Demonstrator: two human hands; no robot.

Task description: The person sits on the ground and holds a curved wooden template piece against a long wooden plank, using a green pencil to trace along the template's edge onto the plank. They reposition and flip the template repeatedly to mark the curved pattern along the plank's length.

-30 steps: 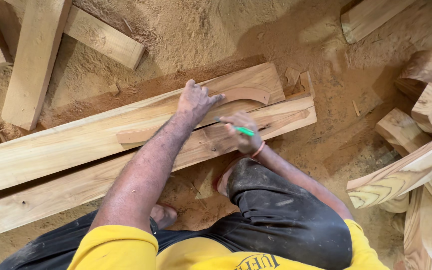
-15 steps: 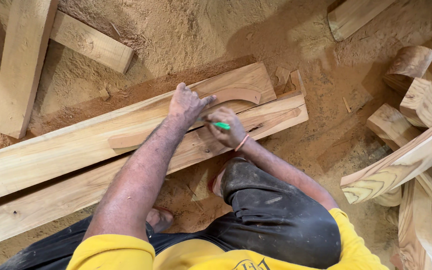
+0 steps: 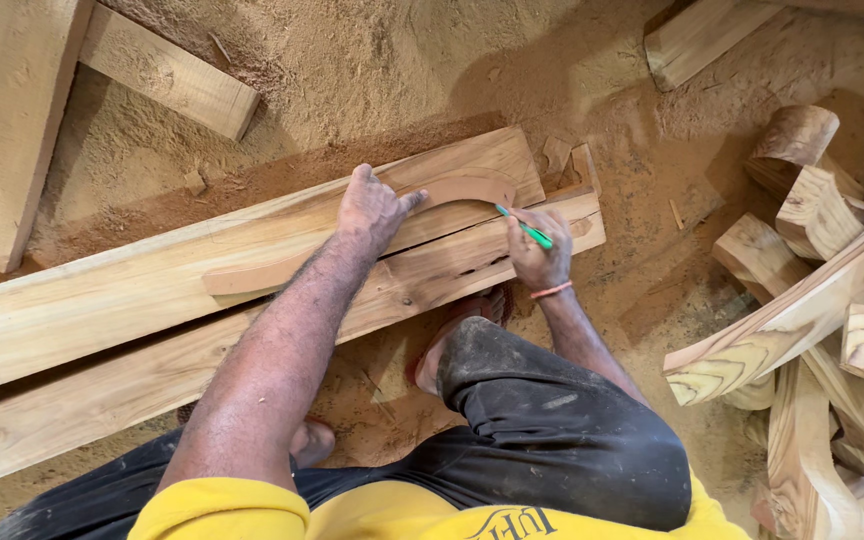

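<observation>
My left hand (image 3: 372, 208) presses flat on a curved wooden template (image 3: 452, 188) that lies on a long pale plank (image 3: 102, 300). My right hand (image 3: 537, 255) grips a green pen (image 3: 524, 227), its tip touching the plank by the template's right end. A second plank (image 3: 72, 430) lies alongside, nearer to me. My knee in dark trousers (image 3: 552, 420) is bent below the planks, and my foot in a red sandal (image 3: 452, 335) rests under the near plank's edge.
Sawdust (image 3: 372, 70) covers the ground. Two crossed boards (image 3: 22, 110) lie at the upper left, another board (image 3: 712, 40) at the top right. A heap of cut curved wooden pieces (image 3: 812, 300) fills the right side.
My right hand with the pen has moved rightwards along the template's curve toward the plank's right end. My left hand stays pressed on the template. The view has shifted slightly.
</observation>
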